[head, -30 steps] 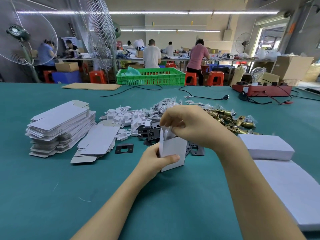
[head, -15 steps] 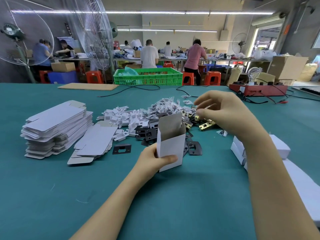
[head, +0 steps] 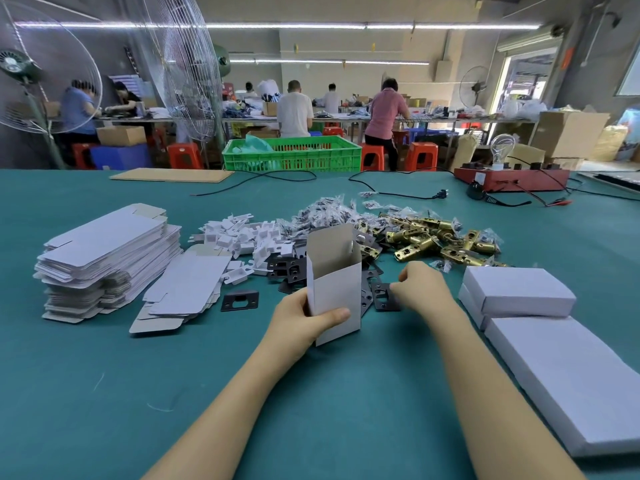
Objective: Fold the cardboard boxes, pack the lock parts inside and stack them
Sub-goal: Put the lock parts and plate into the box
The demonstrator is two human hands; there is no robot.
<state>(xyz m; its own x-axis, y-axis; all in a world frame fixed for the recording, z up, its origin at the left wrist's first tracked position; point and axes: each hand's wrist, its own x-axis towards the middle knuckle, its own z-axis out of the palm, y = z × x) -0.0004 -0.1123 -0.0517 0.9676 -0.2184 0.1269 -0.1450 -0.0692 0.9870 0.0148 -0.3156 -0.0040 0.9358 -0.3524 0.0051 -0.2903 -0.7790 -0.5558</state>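
My left hand (head: 304, 318) grips an upright white cardboard box (head: 334, 282) with its top flap open, standing on the green table (head: 311, 403). Just right of it, my right hand (head: 420, 287) is curled over the black strike plates (head: 382, 296), fingertips on one of them. Behind lie brass latch bolts (head: 440, 239), small bagged screws (head: 325, 211) and white plastic pieces (head: 242, 237). Flat unfolded boxes are stacked at the left (head: 107, 251), with a few more loose beside them (head: 187, 289).
Closed white boxes (head: 516, 292) lie stacked at the right, running toward the near right edge (head: 568, 382). A single black plate (head: 240, 300) lies apart. Further back are a cardboard sheet (head: 171, 174), cables, a green crate (head: 292, 155) and a red test board (head: 510, 176). People work at far benches.
My right hand left the box top, reached out to the brass latch pile, then came back down to the black plates beside the box. The left hand kept holding the box.
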